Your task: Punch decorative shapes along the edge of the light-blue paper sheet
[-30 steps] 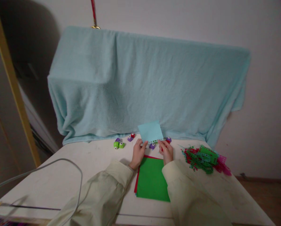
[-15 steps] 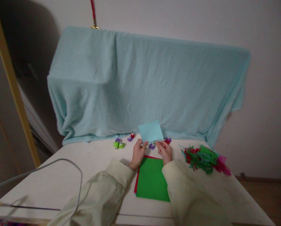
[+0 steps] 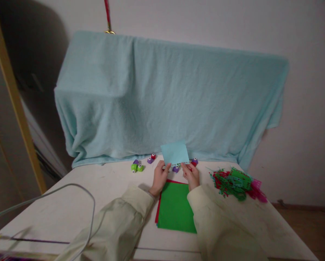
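Holding a pale blue paper square [image 3: 175,153] upright at centre frame, left hand [image 3: 159,177] pinching its lower edge, right hand [image 3: 192,175], grip clamped on a small red punch [image 3: 189,167], now nudging slightly leftward along that edge above the green sheet [image 3: 176,206] on the desk [image 3: 70,203].

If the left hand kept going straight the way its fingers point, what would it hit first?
Probably the purple punch just beyond the left hand, under the light blue paper it holds; beyond that, the draped towel. Depth is unclear.
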`<control>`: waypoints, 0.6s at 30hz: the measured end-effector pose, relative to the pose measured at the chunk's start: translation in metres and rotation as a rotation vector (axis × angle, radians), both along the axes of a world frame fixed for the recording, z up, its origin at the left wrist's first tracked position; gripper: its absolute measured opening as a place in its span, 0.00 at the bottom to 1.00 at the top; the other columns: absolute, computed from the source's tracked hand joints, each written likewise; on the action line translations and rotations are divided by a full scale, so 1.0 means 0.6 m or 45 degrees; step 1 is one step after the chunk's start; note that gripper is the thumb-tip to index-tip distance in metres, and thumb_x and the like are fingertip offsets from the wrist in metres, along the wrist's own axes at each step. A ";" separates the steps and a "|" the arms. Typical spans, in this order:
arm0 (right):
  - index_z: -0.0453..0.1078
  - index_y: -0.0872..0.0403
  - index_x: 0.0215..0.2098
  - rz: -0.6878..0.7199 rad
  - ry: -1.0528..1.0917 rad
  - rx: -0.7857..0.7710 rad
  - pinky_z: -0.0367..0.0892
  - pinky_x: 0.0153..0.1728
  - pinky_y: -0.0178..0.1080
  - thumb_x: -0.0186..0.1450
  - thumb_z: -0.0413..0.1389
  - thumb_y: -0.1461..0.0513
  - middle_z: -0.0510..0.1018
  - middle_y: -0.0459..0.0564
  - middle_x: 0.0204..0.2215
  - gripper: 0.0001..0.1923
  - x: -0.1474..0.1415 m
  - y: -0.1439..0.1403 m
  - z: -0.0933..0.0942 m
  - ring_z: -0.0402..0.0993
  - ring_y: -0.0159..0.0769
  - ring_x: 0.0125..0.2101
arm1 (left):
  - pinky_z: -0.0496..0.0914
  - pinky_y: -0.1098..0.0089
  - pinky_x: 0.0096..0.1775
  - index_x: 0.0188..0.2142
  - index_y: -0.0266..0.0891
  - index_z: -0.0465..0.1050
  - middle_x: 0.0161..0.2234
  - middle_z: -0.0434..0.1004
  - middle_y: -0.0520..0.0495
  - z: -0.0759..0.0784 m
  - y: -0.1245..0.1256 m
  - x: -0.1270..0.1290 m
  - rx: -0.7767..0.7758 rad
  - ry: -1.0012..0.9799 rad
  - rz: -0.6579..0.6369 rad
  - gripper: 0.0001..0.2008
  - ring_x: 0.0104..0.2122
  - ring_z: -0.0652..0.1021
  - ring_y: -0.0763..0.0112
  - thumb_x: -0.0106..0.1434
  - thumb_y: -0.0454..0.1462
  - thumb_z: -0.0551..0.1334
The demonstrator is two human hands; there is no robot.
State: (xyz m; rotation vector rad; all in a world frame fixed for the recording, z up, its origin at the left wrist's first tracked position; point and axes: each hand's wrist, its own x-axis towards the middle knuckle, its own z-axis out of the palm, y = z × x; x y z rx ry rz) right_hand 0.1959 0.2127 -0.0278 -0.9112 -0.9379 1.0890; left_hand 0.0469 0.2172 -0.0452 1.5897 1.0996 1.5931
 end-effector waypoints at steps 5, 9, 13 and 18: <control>0.66 0.55 0.25 0.034 -0.043 0.015 0.40 0.15 0.31 0.54 0.64 0.52 0.58 0.37 0.15 0.17 0.000 -0.001 -0.004 0.46 0.22 0.15 | 0.70 0.73 0.30 0.36 0.38 0.72 0.36 0.69 0.47 0.002 -0.001 0.000 0.002 0.011 0.011 0.15 0.35 0.71 0.68 0.64 0.47 0.56; 0.66 0.56 0.24 0.015 -0.048 -0.001 0.41 0.15 0.31 0.53 0.64 0.52 0.58 0.37 0.15 0.17 0.000 -0.002 -0.002 0.47 0.22 0.15 | 0.70 0.73 0.31 0.36 0.38 0.72 0.36 0.69 0.47 0.002 -0.002 -0.001 0.003 0.015 0.013 0.15 0.35 0.72 0.68 0.65 0.47 0.56; 0.67 0.56 0.26 -0.007 -0.050 -0.027 0.41 0.15 0.30 0.52 0.65 0.52 0.58 0.37 0.15 0.17 0.000 -0.003 0.001 0.47 0.22 0.15 | 0.70 0.73 0.31 0.37 0.39 0.72 0.36 0.69 0.47 0.002 -0.001 0.000 0.002 0.013 0.010 0.15 0.35 0.72 0.68 0.65 0.47 0.56; 0.68 0.56 0.26 -0.024 -0.060 -0.026 0.41 0.15 0.30 0.52 0.65 0.52 0.58 0.37 0.15 0.17 0.002 -0.001 -0.001 0.47 0.22 0.15 | 0.70 0.73 0.31 0.37 0.39 0.73 0.37 0.69 0.46 0.002 -0.002 0.000 0.005 0.006 0.006 0.14 0.36 0.72 0.68 0.65 0.47 0.56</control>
